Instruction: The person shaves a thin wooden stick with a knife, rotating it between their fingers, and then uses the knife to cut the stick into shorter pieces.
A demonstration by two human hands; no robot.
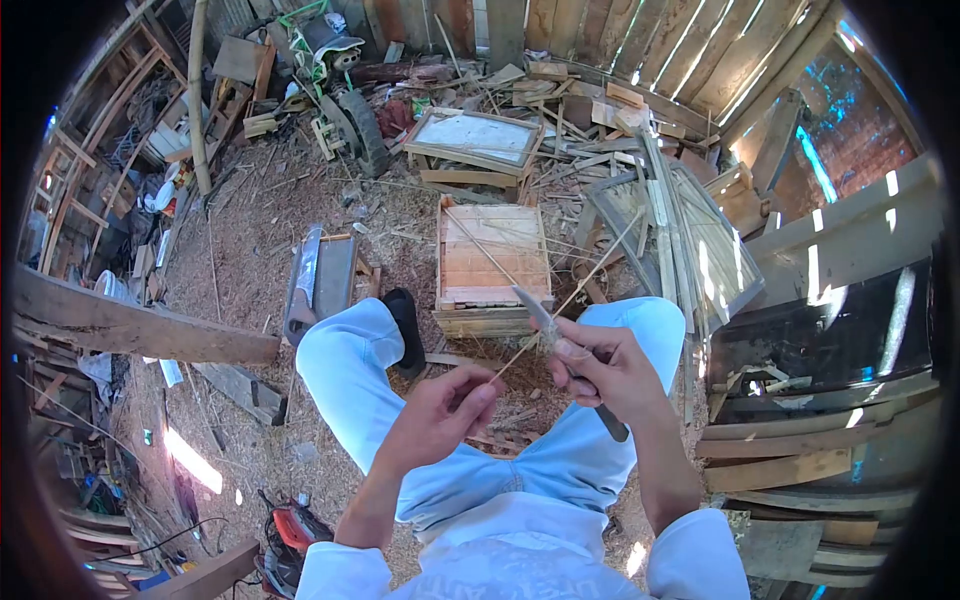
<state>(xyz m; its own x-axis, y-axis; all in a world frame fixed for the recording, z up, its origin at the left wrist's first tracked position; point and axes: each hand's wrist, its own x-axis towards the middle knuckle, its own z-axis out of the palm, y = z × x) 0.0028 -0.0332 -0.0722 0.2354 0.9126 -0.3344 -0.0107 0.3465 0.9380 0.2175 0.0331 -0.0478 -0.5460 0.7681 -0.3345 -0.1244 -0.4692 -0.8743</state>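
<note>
My right hand (605, 372) is closed around a knife (535, 306). Its blade points up and to the left, and the dark handle end sticks out below the palm. A thin wooden strip (597, 268), perhaps bamboo, crosses the blade and runs up to the right. My left hand (447, 412) pinches the strip's lower end between thumb and fingers. Pale shavings seem to cling where blade and strip meet. Both hands are above my lap, between my knees.
In front of my knees stands a wooden box (493, 250) with sticks on it. A handsaw (303, 290) leans on a small bench (335, 270) at left. A framed panel (475, 137) and scrap wood lie behind. A red power tool (292, 530) rests at lower left.
</note>
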